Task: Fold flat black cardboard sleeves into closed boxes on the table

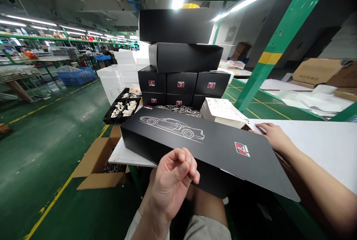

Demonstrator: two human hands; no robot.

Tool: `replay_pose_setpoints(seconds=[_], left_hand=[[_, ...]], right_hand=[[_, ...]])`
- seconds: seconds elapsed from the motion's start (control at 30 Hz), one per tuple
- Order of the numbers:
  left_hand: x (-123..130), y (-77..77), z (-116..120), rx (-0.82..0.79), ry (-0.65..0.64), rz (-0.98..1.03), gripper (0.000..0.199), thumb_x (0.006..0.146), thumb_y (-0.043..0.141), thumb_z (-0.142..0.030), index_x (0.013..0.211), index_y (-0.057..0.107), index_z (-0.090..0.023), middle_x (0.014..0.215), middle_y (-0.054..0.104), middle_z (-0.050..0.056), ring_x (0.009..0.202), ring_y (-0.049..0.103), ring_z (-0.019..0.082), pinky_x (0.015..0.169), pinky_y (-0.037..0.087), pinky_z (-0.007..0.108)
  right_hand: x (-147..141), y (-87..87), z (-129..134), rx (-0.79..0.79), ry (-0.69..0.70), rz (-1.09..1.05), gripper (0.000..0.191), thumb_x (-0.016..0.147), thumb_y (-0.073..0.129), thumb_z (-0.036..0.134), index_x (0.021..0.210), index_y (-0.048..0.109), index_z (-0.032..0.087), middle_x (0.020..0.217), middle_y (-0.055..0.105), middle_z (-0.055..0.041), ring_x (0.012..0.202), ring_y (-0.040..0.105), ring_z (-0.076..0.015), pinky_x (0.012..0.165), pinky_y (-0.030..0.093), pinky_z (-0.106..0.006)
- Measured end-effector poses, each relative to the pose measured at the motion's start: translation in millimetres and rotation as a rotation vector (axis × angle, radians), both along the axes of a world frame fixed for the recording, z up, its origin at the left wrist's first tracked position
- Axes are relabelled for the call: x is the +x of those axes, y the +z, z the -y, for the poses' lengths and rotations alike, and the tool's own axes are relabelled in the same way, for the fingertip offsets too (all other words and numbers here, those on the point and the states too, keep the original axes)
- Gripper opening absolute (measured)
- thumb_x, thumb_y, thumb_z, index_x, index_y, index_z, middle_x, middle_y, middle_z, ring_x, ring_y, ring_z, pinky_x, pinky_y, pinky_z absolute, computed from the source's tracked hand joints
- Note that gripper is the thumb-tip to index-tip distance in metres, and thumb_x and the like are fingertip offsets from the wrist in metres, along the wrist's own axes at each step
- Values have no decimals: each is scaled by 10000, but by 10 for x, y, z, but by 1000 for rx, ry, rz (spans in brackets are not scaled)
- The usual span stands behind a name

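A long black box [217, 136] with a white car outline and a red logo lies tilted across the white table's front edge. My left hand [175, 180] is raised in front of the box's near side, palm toward me, its fingers curled and fingertips pressed to the thumb; whether something tiny is between them cannot be made out. Beyond the box's right part, my right hand [269, 134] reaches to the table beside a stack of printed white sheets [223, 110]. Its fingers are partly hidden by the box, and what they touch is unclear.
Stacked black boxes [181, 57] stand at the back. A black tray [122, 106] of small white parts is at the left. An open carton [97, 154] sits on the floor at left. A green post [267, 65] slants up at right. White boxes [125, 65] stand behind.
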State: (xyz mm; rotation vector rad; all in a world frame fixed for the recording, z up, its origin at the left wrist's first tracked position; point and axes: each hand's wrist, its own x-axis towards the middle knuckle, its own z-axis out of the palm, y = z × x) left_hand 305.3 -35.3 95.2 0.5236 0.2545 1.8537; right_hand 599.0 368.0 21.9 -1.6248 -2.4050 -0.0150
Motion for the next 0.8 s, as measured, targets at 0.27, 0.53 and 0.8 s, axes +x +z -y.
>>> replay_pose_setpoints(seconds=[0.27,0.53,0.8], left_hand=[[-22,-37,-6,20,7,-36,134,862,819,-170,815,694,-179,751,586,-32,704,643,60,652,572,173],[-52,-21,6,4,3,-71,156,908,778,-255,867,646,-183,782,509,-33,739,628,74,656,586,191],[262,-213,171,211,-180,-1121,330,1025,561,-515,845,537,-239,822,629,34,739,631,132,671,560,287]], right_hand=[[33,-39,-49,17,11,-14,625,977,511,591,1345,682,115,1444,632,-254,1350,577,-391,1141,473,-471],[11,1,-12,4,25,-18,629,984,532,562,1357,681,78,1451,625,-274,1354,562,-414,1155,452,-485],[-29,39,64,25,39,-62,589,973,547,572,1307,714,116,1407,655,-241,1337,576,-398,1143,470,-471]])
